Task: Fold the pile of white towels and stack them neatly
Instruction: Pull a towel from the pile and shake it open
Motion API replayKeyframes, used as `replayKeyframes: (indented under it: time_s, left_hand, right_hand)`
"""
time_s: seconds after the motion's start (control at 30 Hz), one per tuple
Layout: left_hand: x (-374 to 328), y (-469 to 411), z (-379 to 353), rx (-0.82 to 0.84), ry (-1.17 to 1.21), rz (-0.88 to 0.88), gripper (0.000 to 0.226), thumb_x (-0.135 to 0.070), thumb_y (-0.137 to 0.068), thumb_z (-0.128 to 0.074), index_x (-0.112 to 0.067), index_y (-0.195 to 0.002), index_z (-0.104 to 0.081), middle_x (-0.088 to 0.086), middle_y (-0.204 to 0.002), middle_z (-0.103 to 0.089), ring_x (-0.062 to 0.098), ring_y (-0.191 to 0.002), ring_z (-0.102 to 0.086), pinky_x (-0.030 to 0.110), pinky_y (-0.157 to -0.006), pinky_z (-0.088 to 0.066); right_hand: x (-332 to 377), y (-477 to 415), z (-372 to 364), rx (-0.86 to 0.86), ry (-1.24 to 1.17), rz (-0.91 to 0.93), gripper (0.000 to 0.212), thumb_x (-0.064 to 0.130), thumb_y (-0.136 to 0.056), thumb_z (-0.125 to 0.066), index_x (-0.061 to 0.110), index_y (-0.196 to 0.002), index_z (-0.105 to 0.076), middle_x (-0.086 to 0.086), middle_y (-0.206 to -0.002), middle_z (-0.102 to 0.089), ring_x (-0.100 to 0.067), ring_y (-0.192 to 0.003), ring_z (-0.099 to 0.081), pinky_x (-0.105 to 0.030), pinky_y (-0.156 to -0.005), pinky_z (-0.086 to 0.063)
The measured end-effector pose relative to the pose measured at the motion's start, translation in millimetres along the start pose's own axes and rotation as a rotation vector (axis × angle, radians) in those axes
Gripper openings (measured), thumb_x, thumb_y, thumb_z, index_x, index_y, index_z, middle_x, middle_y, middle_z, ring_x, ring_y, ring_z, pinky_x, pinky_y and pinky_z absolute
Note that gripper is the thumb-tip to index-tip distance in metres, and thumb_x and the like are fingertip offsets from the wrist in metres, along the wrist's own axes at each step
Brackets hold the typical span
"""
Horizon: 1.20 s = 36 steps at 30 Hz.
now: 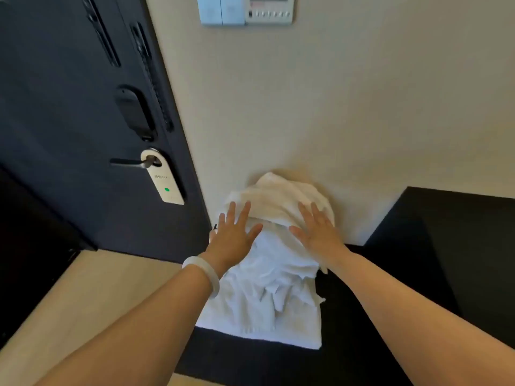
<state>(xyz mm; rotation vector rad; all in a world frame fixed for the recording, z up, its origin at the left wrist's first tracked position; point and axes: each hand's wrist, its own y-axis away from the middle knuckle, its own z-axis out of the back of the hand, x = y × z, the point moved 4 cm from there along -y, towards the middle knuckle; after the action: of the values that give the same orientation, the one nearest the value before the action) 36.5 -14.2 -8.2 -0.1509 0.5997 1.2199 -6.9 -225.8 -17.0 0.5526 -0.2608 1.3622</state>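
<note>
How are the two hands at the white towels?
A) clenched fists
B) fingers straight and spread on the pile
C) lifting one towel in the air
B: left hand and right hand both rest with straight, spread fingers on the towel pile.

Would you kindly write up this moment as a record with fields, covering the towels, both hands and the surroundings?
towels: crumpled pile of white terry towels, unfolded, against the beige wall
support: black bench top
left hand: open, fingers spread, at the pile's upper left; white bangle on wrist
right hand: open, fingers spread, at the pile's upper right
nearby: dark door, white hanger tag on its handle
</note>
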Motion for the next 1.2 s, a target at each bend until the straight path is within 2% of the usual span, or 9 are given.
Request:
replayKeyframes:
  time_s: [0.2, 0.33, 0.57, 0.67, 0.77, 0.83, 0.97, 1.07, 1.2]
  left_hand:
    - [40.7, -37.8, -35.5, -0.098, 0.474, -0.034, 0.071, -0.071, -0.092, -0.035, -0.048, -0.154, -0.007, -0.014, -0.164, 0.006, 0.016, -0.152, 0.000, 0.053, -0.121, -0.016]
    - [83.3, -41.7, -67.4, -0.157, 0.940, 0.207, 0.099, -0.075, -0.076, -0.062, -0.053, -0.151, -0.001, -0.016, -0.162, 0.003, 0.011, -0.149, -0.011, 0.049, -0.120, -0.023]
    - [125.1, -56.3, -107.7, 0.021, 1.007, 0.383, 0.124, -0.091, -0.048, -0.066, -0.066, -0.141, 0.012, -0.006, -0.164, 0.014, 0.026, -0.151, -0.009, 0.056, -0.118, -0.025]
    - [139.1, -52.0, -131.7, 0.108, 0.996, 0.429, 0.121, -0.092, -0.053, -0.063, -0.065, -0.143, 0.014, -0.011, -0.164, 0.002, 0.029, -0.152, 0.001, 0.067, -0.115, -0.018]
    - [142.1, -56.4, -143.2, 0.171, 1.114, 0.392, 0.110, -0.082, -0.060, -0.071, -0.071, -0.139, 0.004, -0.018, -0.158, -0.022, 0.031, -0.145, -0.027, 0.072, -0.103, -0.034]
    - [142.6, -63.0, -141.9, 0.177, 1.195, 0.357, 0.107, -0.072, -0.066, -0.076, -0.072, -0.139, 0.003, -0.019, -0.154, -0.032, 0.027, -0.136, -0.041, 0.068, -0.094, -0.045]
    - [145.1, -70.1, -147.0, 0.231, 1.303, 0.359, 0.099, -0.063, -0.074, -0.074, -0.060, -0.148, -0.009, -0.008, -0.150, -0.044, 0.026, -0.129, -0.052, 0.056, -0.087, -0.056]
    - [143.5, -71.0, -144.2, 0.235, 1.303, 0.360, 0.084, -0.056, -0.082, -0.068, -0.054, -0.148, -0.016, -0.006, -0.142, -0.053, 0.022, -0.121, -0.059, 0.039, -0.073, -0.060]
    - [139.0, -67.6, -141.8, 0.225, 1.305, 0.314, 0.077, -0.045, -0.089, -0.068, -0.052, -0.148, -0.019, -0.006, -0.140, -0.056, 0.021, -0.119, -0.062, 0.042, -0.078, -0.060]
  right_hand:
    - [-9.9, -37.4, -60.6, -0.103, -0.215, -0.066, 0.076, 0.075, -0.090, -0.027, 0.047, -0.155, 0.000, 0.007, -0.166, 0.012, -0.025, -0.153, 0.000, -0.057, -0.120, -0.016]
    - [-11.5, -47.6, -69.3, -0.219, -0.198, -0.022, 0.076, 0.067, -0.091, -0.039, 0.047, -0.155, -0.003, 0.007, -0.166, 0.009, -0.025, -0.152, -0.006, -0.058, -0.119, -0.020]
    - [-18.5, -52.8, -86.0, -0.290, -0.270, 0.025, 0.082, 0.073, -0.083, -0.041, 0.052, -0.153, -0.003, 0.005, -0.166, 0.007, -0.027, -0.151, -0.012, -0.058, -0.117, -0.025]
    - [-21.8, -57.0, -85.6, -0.241, -0.418, 0.035, 0.083, 0.068, -0.082, -0.051, 0.058, -0.149, -0.003, 0.015, -0.164, 0.003, -0.010, -0.150, -0.009, -0.045, -0.120, -0.020]
    - [-42.8, -55.5, -77.0, -0.274, -0.749, -0.059, 0.094, 0.060, -0.074, -0.077, 0.058, -0.146, -0.016, 0.021, -0.157, -0.021, -0.006, -0.141, -0.028, -0.038, -0.116, -0.028]
    - [-62.2, -55.7, -75.1, -0.288, -0.864, -0.181, 0.106, 0.065, -0.056, -0.081, 0.059, -0.144, -0.023, 0.016, -0.154, -0.030, -0.011, -0.137, -0.038, -0.043, -0.112, -0.036]
    - [-71.5, -62.3, -97.9, 0.061, -0.984, -0.244, 0.119, 0.078, -0.042, -0.084, 0.060, -0.144, -0.026, 0.014, -0.145, -0.047, -0.015, -0.133, -0.046, -0.047, -0.114, -0.037]
    - [-67.3, -65.4, -106.5, 0.169, -1.001, -0.216, 0.124, 0.077, -0.038, -0.085, 0.053, -0.146, -0.028, 0.016, -0.138, -0.053, -0.012, -0.128, -0.050, -0.042, -0.113, -0.038]
    - [-70.4, -62.2, -103.5, 0.176, -1.024, -0.203, 0.113, 0.069, -0.049, -0.087, 0.050, -0.145, -0.031, 0.014, -0.139, -0.055, -0.012, -0.128, -0.052, -0.044, -0.114, -0.038]
